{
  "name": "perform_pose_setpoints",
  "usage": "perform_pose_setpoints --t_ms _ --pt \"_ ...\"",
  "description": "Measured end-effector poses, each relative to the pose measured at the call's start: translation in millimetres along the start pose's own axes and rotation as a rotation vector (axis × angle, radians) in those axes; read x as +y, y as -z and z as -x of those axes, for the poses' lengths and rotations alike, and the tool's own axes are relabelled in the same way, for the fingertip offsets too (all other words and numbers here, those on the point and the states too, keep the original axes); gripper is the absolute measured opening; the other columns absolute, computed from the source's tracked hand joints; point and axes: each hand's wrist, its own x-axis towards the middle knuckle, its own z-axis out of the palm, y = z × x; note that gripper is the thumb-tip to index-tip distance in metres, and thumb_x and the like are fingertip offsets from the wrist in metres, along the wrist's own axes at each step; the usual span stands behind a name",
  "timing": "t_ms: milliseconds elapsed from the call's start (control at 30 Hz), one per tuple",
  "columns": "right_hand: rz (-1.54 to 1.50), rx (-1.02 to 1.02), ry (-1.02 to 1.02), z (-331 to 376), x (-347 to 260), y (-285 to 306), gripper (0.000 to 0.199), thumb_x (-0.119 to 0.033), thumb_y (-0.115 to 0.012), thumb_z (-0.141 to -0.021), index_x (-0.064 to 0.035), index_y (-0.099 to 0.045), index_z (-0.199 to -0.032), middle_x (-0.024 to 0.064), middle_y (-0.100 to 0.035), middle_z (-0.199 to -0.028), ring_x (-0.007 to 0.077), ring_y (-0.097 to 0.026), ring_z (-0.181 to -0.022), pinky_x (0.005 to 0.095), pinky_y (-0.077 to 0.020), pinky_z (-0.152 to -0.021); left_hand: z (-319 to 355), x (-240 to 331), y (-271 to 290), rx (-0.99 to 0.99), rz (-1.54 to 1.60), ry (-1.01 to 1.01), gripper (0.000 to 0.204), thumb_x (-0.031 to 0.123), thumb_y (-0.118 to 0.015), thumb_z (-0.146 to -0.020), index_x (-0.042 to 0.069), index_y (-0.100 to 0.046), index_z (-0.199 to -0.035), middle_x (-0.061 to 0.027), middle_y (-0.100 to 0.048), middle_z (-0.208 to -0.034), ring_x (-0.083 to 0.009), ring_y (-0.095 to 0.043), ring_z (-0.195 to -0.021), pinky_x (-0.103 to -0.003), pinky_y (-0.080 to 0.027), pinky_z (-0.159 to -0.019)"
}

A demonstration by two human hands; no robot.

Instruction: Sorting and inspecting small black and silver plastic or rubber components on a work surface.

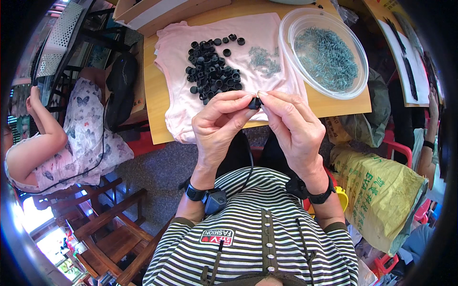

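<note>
My left hand point(220, 121) and my right hand point(292, 125) meet above the table's near edge. Together their fingertips pinch one small black rubber ring point(254, 103). Just beyond them a heap of several black rubber rings point(212, 69) lies on a pink cloth point(176, 102) spread over the wooden table point(152, 90). A small scatter of grey metal screws point(264, 59) rests on the cloth to the right of the heap. A clear round plastic bowl point(286, 45) at the right holds many more grey screws point(327, 57).
A person in a butterfly-print dress point(81, 128) sits at the left beside the table. Wooden chairs point(114, 229) stand at lower left. A yellow-green woven sack point(377, 190) leans at the right, with another person's arm point(427, 143) behind it. A cardboard box point(157, 12) sits at the table's far edge.
</note>
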Motion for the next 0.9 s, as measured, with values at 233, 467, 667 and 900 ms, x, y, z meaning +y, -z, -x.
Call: perform_pose_setpoints --t_ms 233,467,667,900 --pt "-0.026 -0.002 0.032 -2 8 -1 0.032 0.005 -0.07 -0.076 0.001 -0.065 -0.106 0.0134 -0.066 -0.096 0.0237 -0.065 -0.08 0.0322 -0.0539 -0.071 0 2 -5 0.027 0.138 0.112 0.021 -0.01 -0.067 -0.082 -0.003 -0.067 -0.102 -0.0144 -0.06 -0.114 -0.0184 -0.064 -0.1 -0.029 -0.055 -0.09" --pt "-0.047 -0.031 -0.017 0 10 -7 0.043 0.005 -0.074 -0.07 -0.0002 -0.062 -0.111 0.0122 -0.064 -0.098 0.0207 -0.062 -0.072 0.0314 -0.0526 -0.065 -1 4 -10 0.137 0.179 0.259 0.019 -0.007 -0.071 -0.081 -0.002 -0.068 -0.099 -0.0109 -0.062 -0.11 -0.0155 -0.064 -0.098 -0.028 -0.055 -0.087" --pt "0.042 -0.038 -0.005 0 19 -12 0.042 0.006 -0.072 -0.067 -0.0009 -0.062 -0.107 0.0115 -0.064 -0.092 0.024 -0.062 -0.075 0.0332 -0.0514 -0.067 1 -2 -10 0.139 0.261 0.312 0.017 -0.006 -0.072 -0.08 -0.001 -0.069 -0.096 -0.0092 -0.064 -0.107 -0.0146 -0.064 -0.095 -0.028 -0.055 -0.086" --pt "0.066 0.041 0.001 -8 15 -17 0.032 0.007 -0.072 -0.066 0.0 -0.064 -0.096 0.0116 -0.064 -0.086 0.0259 -0.062 -0.076 0.0341 -0.0508 -0.068 -2 -8 -15 0.208 0.292 0.316 0.016 -0.005 -0.073 -0.079 0.0 -0.069 -0.094 -0.0084 -0.064 -0.107 -0.0134 -0.064 -0.095 -0.027 -0.053 -0.086"
